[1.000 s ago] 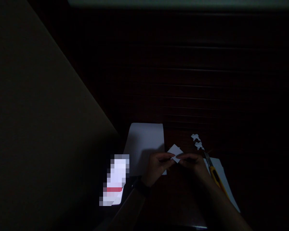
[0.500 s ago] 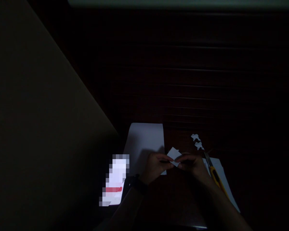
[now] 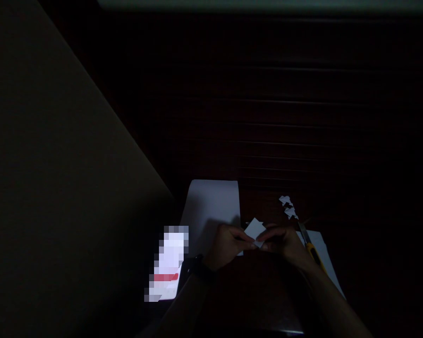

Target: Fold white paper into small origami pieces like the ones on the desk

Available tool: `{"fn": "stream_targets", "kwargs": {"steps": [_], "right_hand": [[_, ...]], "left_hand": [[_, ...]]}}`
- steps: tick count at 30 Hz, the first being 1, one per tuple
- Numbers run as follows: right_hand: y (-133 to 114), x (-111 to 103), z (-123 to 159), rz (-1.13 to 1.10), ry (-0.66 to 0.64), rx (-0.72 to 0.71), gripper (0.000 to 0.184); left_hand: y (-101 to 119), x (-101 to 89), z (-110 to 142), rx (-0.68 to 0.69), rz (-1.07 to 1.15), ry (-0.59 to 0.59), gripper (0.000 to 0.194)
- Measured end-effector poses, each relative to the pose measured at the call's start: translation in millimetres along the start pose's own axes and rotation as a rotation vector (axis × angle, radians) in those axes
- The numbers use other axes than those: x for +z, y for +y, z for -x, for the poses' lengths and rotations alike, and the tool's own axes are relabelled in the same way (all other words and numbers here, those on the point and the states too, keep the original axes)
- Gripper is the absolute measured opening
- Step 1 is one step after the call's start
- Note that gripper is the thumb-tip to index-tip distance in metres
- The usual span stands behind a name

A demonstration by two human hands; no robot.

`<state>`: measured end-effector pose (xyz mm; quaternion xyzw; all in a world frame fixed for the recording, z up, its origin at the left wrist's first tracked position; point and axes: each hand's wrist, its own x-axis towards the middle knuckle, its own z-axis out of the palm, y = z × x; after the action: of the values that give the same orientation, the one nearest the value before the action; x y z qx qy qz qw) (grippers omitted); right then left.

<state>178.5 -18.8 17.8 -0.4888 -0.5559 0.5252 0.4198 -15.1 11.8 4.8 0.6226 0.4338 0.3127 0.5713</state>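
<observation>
A small white folded paper is held up over the dark table, one corner pointing away from me. My left hand pinches its left edge between thumb and fingers. From the other side my right hand grips the right edge the same way, so the two thumbs are close together near the bottom corner. The lower part of the paper is partly covered by my fingers. Beyond my right hand lie small folded white paper pieces.
A large white sheet lies to the left, partly under my left hand's shadow. On the right a yellow box cutter with its blade out rests on more white paper. A lit phone screen glows at the lower left.
The folded paper and both hands' fingertips have come slightly lower, toward me, and the paper's lower corner is now bent between the fingers. Things on the table look the same.
</observation>
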Motion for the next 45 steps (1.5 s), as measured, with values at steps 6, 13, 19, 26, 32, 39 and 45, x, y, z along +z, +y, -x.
{"fn": "stream_targets", "kwargs": {"steps": [6, 13, 19, 26, 32, 39, 45], "right_hand": [[1, 1, -1, 0.036, 0.052, 0.044, 0.014], [7, 10, 3, -0.038, 0.188, 0.134, 0.019], [13, 12, 4, -0.027, 0.258, 0.099, 0.019], [13, 14, 1, -0.067, 0.318, 0.018, 0.025], [11, 19, 0, -0.113, 0.331, 0.010, 0.026], [13, 25, 0, -0.205, 0.357, -0.041, 0.030], [9, 26, 2, -0.237, 0.298, -0.001, 0.043]], "left_hand": [[-1, -1.0, 1, 0.012, -0.024, -0.003, 0.016], [-2, 0.8, -1, -0.035, 0.115, 0.037, 0.023], [-3, 3.1, -2, -0.009, 0.222, 0.021, 0.021], [0, 7.3, -1, 0.045, 0.189, 0.096, 0.022], [-1, 11.1, 1, 0.016, 0.275, 0.110, 0.018], [-1, 11.5, -1, 0.093, 0.304, 0.147, 0.027], [-3, 11.4, -3, 0.079, 0.295, 0.151, 0.038]]}}
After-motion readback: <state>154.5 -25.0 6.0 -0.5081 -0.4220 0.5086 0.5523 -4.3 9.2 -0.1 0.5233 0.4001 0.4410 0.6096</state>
